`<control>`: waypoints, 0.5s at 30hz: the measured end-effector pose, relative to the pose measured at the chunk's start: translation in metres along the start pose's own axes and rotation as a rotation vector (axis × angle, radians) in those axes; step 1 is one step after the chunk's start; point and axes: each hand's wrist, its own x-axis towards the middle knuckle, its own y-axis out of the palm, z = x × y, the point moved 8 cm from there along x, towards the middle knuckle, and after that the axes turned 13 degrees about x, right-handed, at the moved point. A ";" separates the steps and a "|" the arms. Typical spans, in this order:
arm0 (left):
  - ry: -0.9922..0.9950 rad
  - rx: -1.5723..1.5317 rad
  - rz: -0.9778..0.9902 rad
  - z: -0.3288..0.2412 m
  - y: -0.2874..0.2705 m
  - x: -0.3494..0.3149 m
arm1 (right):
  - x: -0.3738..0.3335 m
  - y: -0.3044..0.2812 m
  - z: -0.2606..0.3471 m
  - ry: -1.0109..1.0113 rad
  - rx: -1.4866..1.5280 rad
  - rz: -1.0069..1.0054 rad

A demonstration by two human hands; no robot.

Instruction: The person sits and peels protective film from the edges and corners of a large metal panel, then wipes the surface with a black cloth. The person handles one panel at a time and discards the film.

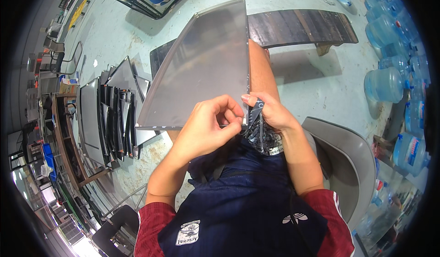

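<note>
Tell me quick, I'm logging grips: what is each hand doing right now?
Left hand: fingers pinched shut at the near corner of the grey flat panel.
Right hand: closed on a dark crinkled film strip at the same corner.

Even, fairly bright daylight fills the scene, strongest below and to the left of the left hand (pixel 206 128), where it blows out white. Soft shadows lie under the bench (pixel 302 27) beyond the hands. Fisheye bending and dark corners frame everything.

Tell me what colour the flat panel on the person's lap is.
The flat panel is plain matte grey, seen in the head view.
</note>
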 end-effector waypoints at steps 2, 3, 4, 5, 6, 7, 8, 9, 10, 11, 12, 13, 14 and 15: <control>0.011 0.018 -0.019 -0.002 -0.001 -0.001 | 0.001 0.000 0.001 0.002 -0.016 0.004; 0.028 0.020 -0.021 -0.004 -0.001 -0.001 | 0.001 -0.001 0.003 0.000 -0.021 0.007; 0.034 0.033 -0.024 -0.005 -0.001 -0.002 | 0.001 -0.001 0.003 0.002 -0.029 0.003; 0.036 0.049 -0.026 -0.006 -0.001 -0.002 | 0.001 -0.001 0.003 -0.001 -0.028 0.004; 0.032 0.045 -0.012 -0.006 0.001 -0.002 | 0.000 -0.002 0.003 0.001 -0.032 -0.002; 0.024 0.044 0.003 -0.006 0.002 0.000 | 0.000 -0.002 0.003 0.002 -0.037 -0.006; 0.010 0.041 0.020 -0.005 0.003 0.001 | 0.000 -0.001 0.003 0.004 -0.042 -0.005; 0.013 0.055 0.028 -0.005 0.003 0.002 | -0.001 -0.001 0.002 0.006 -0.046 -0.006; 0.010 0.068 0.038 -0.004 0.003 0.003 | -0.001 -0.002 0.002 0.008 -0.055 -0.019; 0.004 0.079 0.049 -0.003 0.004 0.004 | -0.001 0.000 0.002 0.005 -0.036 -0.002; -0.002 0.073 0.061 -0.002 0.005 0.005 | -0.002 0.001 0.001 0.004 -0.023 0.004; -0.011 0.067 0.072 -0.001 0.006 0.005 | -0.002 0.001 0.001 0.003 -0.010 0.010; -0.019 0.058 0.083 0.000 0.007 0.006 | -0.001 0.002 0.001 0.002 -0.007 0.021; -0.022 0.041 0.088 0.001 0.008 0.006 | -0.001 0.002 0.000 0.000 -0.004 0.032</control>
